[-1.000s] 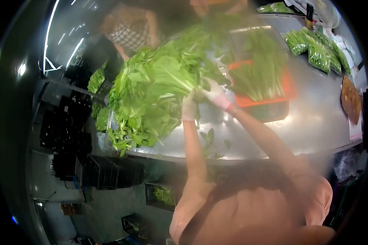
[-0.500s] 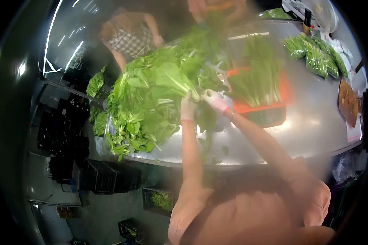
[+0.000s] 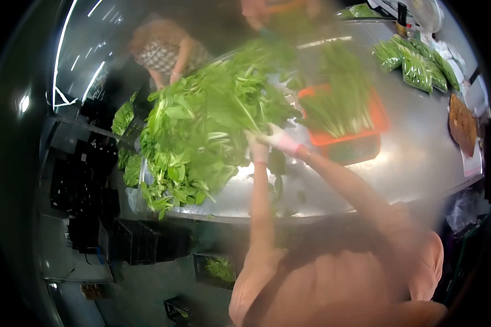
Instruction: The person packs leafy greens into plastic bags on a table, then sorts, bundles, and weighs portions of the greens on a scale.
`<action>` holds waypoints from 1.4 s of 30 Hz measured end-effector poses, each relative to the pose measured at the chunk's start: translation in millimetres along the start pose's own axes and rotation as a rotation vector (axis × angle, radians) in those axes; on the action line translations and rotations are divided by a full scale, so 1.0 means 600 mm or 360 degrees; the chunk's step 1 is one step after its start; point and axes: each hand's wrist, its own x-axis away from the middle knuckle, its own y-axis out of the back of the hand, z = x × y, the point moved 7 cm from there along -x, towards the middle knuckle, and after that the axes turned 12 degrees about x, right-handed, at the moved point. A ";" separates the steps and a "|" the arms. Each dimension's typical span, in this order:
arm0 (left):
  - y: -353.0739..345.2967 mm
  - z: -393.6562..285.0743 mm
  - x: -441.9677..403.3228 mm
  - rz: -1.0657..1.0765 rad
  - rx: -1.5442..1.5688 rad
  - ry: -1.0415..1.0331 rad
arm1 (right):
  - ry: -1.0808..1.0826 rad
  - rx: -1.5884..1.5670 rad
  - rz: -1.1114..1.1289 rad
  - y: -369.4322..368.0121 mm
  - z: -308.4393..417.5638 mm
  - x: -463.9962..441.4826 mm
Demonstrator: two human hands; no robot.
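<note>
My left hand (image 3: 258, 149), in a pale glove, is closed around the base of a leafy green vegetable (image 3: 244, 111) whose broad leaves point up and away from me. My right hand (image 3: 282, 139), gloved in white with a pink cuff, meets the left at the stem base, its fingers pinched there; blur hides the exact grip. Just beyond both hands spreads a large heap of loose leafy greens (image 3: 185, 128). To the right, an orange basket (image 3: 382, 111) holds greens laid side by side (image 3: 341, 109), stems toward me.
A metal table (image 3: 414, 141) carries everything. Bagged greens (image 3: 417, 68) and a brown board (image 3: 462, 125) lie on its right side. Across the heap stands a person in a checked garment (image 3: 161, 52); another works at the far side. Black crates (image 3: 136, 242) stand on the floor at left.
My right hand has come in against my left at the stem base. The held vegetable sits lower, nearer the heap. The person in checks has brought both hands together at the heap's far edge.
</note>
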 end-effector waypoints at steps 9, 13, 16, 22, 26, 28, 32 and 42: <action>-0.092 -0.002 0.093 -0.0063 -0.0599 -0.0255 | -0.0067 -0.0371 0.0057 0.041 0.017 -0.009; -0.076 0.007 0.086 0.0101 -0.0522 -0.0155 | -0.0048 -0.0487 0.0103 0.036 0.014 0.000; -0.082 0.010 0.087 0.0208 -0.0523 -0.0115 | -0.0068 -0.0389 0.0094 0.048 0.035 0.018; -0.076 0.012 0.102 0.0281 -0.0336 0.0001 | 0.0047 -0.0379 0.0014 0.041 0.028 0.017; -0.026 0.031 0.109 0.0170 0.0333 0.0213 | 0.0015 -0.0334 0.0104 0.034 0.017 0.023; -0.047 0.031 0.122 0.0181 0.0344 0.0208 | 0.0055 -0.0204 0.0088 0.021 -0.019 0.001; -0.057 0.018 0.123 0.0182 -0.0189 0.0022 | 0.0214 0.0582 -0.0551 0.064 0.059 0.057; -0.035 0.017 0.117 0.0114 -0.0503 -0.0292 | 0.0021 0.0972 -0.0282 0.040 0.054 0.060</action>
